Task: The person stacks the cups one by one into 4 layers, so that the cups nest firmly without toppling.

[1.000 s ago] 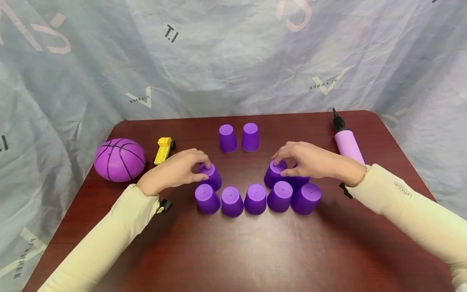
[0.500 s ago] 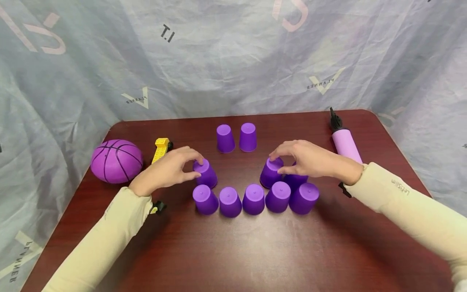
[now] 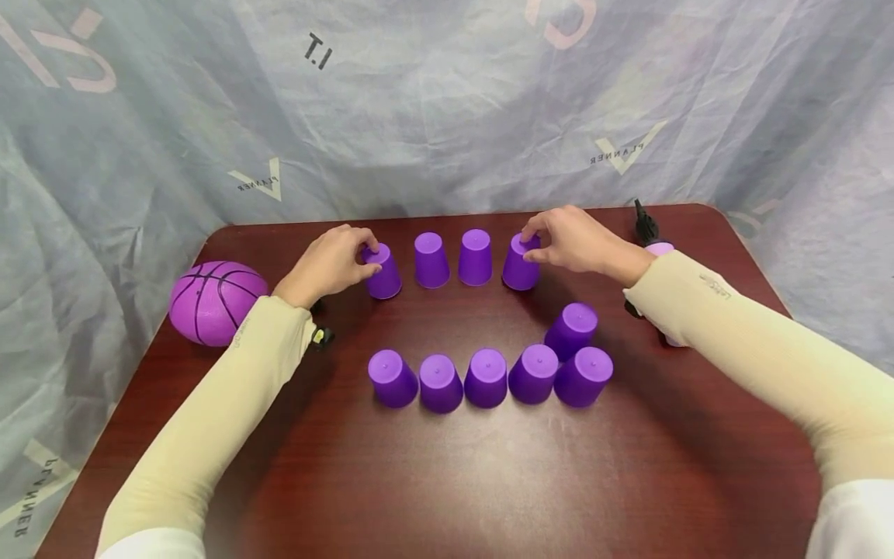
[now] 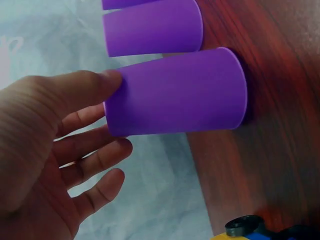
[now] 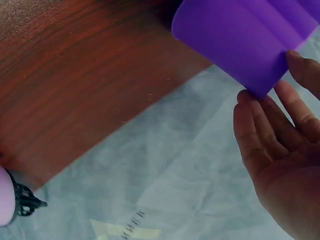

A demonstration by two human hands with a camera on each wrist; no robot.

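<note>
Pinching the tops of two upturned purple plastic cups, left hand (image 3: 328,264) on one (image 3: 382,273), right hand (image 3: 569,242) on another (image 3: 520,264), risks tipping either into neighbouring cups.

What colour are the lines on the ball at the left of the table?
Black lines on the purple ball; the head view shows it best.

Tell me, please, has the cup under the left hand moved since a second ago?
Yes. The left hand carried its cup away from the near row to the far side, where it now stands left of the two far cups.
</note>
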